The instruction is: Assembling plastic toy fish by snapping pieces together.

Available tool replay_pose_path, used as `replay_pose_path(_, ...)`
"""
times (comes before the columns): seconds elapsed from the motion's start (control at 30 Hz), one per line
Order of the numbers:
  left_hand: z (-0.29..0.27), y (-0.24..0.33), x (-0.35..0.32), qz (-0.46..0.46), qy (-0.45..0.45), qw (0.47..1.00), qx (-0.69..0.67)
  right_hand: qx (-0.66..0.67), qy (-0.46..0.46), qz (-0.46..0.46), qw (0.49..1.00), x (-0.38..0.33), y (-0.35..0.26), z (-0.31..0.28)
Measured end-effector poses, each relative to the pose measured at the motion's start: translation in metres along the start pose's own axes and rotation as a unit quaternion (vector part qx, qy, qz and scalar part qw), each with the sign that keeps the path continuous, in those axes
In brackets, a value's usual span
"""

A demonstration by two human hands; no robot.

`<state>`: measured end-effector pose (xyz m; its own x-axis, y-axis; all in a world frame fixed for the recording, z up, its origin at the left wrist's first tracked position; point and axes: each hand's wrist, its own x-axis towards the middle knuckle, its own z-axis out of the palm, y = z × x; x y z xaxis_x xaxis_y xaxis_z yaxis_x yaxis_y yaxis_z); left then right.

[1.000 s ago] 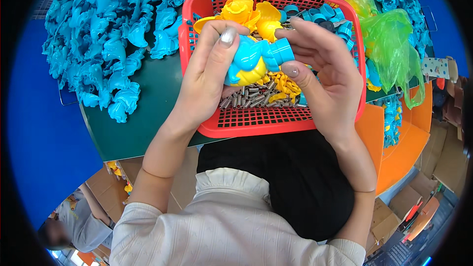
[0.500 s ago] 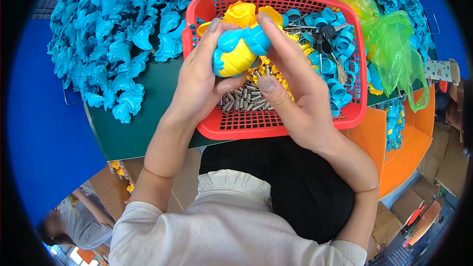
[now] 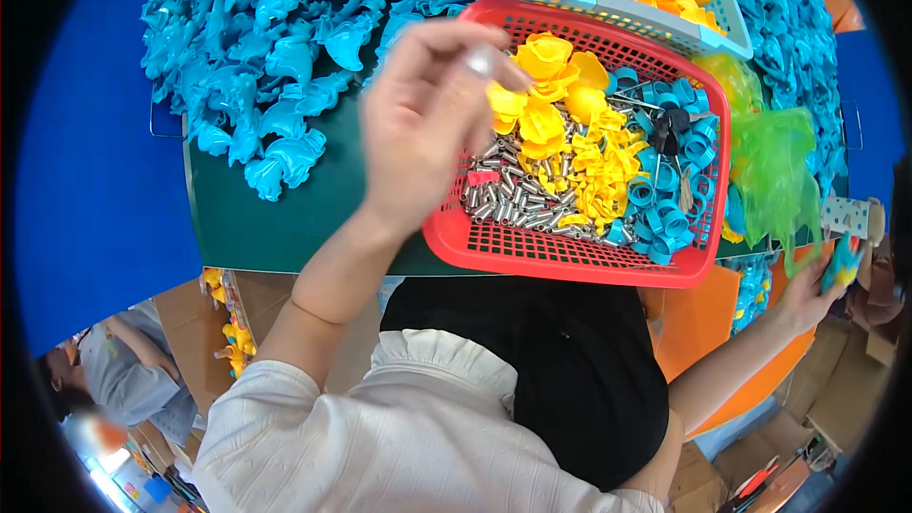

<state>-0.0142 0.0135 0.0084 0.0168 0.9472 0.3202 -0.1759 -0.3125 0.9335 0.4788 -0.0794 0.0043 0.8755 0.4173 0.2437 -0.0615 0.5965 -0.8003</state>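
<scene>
Right hand [image 3: 815,293] grips a finished blue-and-yellow toy [image 3: 842,262] low beside the bench, away from the red basket [image 3: 570,256]; left hand [image 3: 427,123], loosely curled and empty, hovers over the basket's remaining parts, many seemingly unassembled

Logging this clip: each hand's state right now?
Left hand: over the red basket, fingers loosely curled, nothing visibly held.
Right hand: out right, holding a blue-and-yellow piece.

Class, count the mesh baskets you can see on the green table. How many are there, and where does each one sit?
2. The red basket sits at the table's near edge, under the left hand. The light blue basket lies behind it, touching its far rim, partly cut off by the frame.
</scene>
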Motion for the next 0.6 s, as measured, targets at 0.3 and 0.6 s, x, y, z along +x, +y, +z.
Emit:
replay_pose_path(0.3, -0.101, -0.008, 0.011, 0.029, 0.080, 0.811, 0.579, 0.255, -0.093, 0.089, 0.958, 0.038, -0.005, -0.080)
replay_pose_path(0.6, -0.079, -0.021, 0.013, 0.133, -0.156, 0.732, 0.650, -0.146, -0.252, -0.046, 0.956, -0.103, -0.013, 0.110)
